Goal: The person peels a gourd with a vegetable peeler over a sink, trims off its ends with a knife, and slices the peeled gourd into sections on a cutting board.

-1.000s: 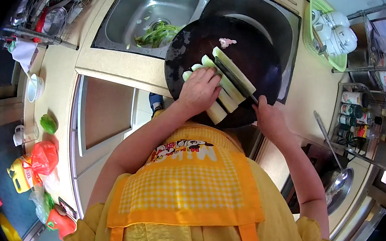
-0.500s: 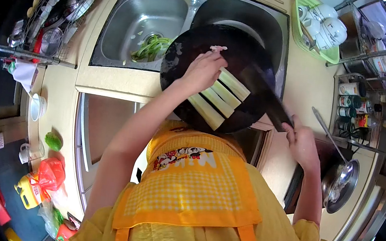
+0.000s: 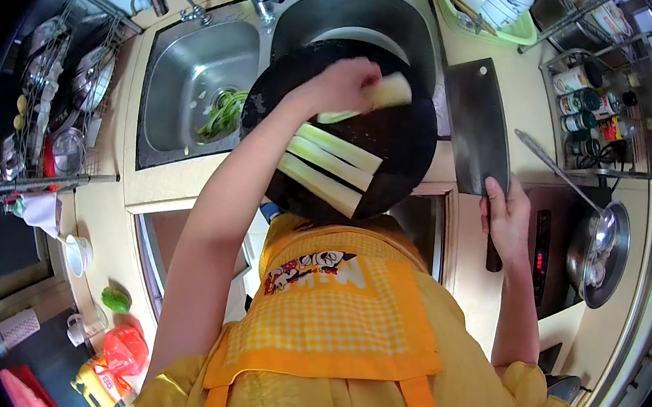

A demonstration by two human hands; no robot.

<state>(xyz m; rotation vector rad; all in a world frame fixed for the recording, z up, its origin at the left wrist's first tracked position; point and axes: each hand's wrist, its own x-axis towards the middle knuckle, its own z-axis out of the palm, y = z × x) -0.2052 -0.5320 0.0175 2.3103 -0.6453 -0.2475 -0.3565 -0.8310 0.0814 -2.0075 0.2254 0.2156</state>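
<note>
My left hand (image 3: 343,86), blurred by motion, is closed on a pale green vegetable piece (image 3: 391,91) above the far half of a round black cutting board (image 3: 402,160). Under that hand, part of another green piece (image 3: 337,117) shows. Long pale green vegetable strips (image 3: 329,164) lie side by side on the board's near left part. My right hand (image 3: 510,221) grips a cleaver (image 3: 477,129) by its dark handle. Its broad blade points away from me, over the counter just right of the board.
The board rests across the front of a double sink (image 3: 200,96); green peelings (image 3: 224,114) lie in the left basin. At right are a spice rack (image 3: 582,101) and a metal pan (image 3: 600,277) with a ladle (image 3: 604,232). A green basket (image 3: 521,32) holds bowls.
The cleaver has moved off the board to the right and its blade now shows broadside. My left hand has lifted a vegetable piece from the strips. The whole view has shifted and tilted.
</note>
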